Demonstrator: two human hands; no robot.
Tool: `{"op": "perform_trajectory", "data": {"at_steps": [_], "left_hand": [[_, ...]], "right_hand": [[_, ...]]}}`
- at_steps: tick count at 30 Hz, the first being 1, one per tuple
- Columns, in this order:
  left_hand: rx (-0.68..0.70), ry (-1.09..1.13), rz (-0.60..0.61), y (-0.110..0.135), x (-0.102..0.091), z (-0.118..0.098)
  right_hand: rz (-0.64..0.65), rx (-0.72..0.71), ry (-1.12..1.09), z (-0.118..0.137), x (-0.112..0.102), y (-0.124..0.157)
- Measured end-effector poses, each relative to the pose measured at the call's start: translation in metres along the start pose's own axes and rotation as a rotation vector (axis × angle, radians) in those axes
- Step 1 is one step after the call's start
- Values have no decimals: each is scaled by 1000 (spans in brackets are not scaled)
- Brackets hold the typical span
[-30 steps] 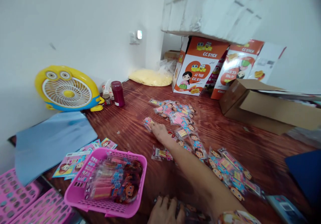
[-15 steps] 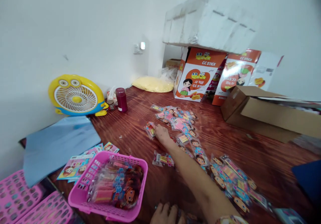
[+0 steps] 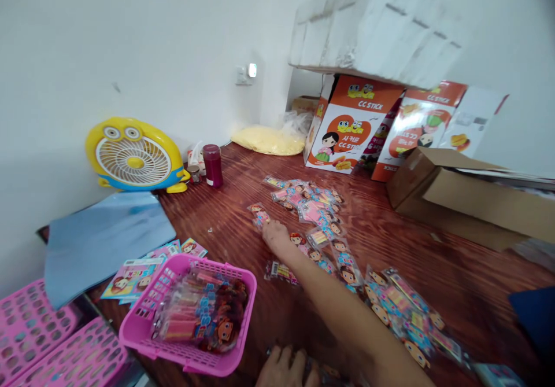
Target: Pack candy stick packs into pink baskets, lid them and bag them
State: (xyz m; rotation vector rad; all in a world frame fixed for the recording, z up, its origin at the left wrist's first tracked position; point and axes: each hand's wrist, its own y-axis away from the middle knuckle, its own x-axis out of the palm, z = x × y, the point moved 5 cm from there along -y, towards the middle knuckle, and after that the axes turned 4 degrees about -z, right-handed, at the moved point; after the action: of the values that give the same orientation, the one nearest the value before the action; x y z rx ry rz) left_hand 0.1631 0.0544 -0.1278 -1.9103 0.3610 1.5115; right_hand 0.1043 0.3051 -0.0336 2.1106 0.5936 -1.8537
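My right hand (image 3: 276, 236) reaches out over the wooden table, its fingers closed on the near end of a small clear candy-stick packet (image 3: 259, 214) with a cartoon figure on it. At the bottom edge my left hand (image 3: 286, 369) has its fingers curled down over packets (image 3: 323, 371), mostly hidden beneath the hand. Another packet (image 3: 281, 271) lies just below my right forearm. Farther back is a loose pile of packets (image 3: 310, 202), and a second pile (image 3: 401, 306) lies to the right. A pink basket (image 3: 130, 332) holds packets in a row.
Printed cards (image 3: 130, 277) and a blue folder (image 3: 108, 231) lie left of the basket. Behind stand a yellow fan (image 3: 134, 158) and a maroon bottle (image 3: 213, 167). Boxes (image 3: 347, 126) and an open carton (image 3: 477, 202) line the back right. More pink baskets (image 3: 93, 352) sit lower left.
My right hand has shifted slightly left and nearer, and the packet at its fingers now shows a different side. The left hand stays at the bottom edge. The view has tilted a little.
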Motion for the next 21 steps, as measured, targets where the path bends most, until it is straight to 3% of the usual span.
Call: {"op": "perform_trajectory", "data": {"at_steps": [5, 8, 13, 16, 21], "left_hand": [[-50, 89, 185, -11, -28, 1], [-71, 143, 298, -13, -46, 0], [-102, 219, 345, -9, -73, -3], [-100, 215, 324, -8, -85, -4], [-85, 198, 272, -9, -92, -4]], "right_hand": [[39, 108, -141, -30, -17, -1], [27, 117, -236, -64, -39, 21], [54, 68, -367, -93, -62, 115], [123, 20, -382, -86, -66, 182], [302, -186, -267, -72, -76, 276]]}}
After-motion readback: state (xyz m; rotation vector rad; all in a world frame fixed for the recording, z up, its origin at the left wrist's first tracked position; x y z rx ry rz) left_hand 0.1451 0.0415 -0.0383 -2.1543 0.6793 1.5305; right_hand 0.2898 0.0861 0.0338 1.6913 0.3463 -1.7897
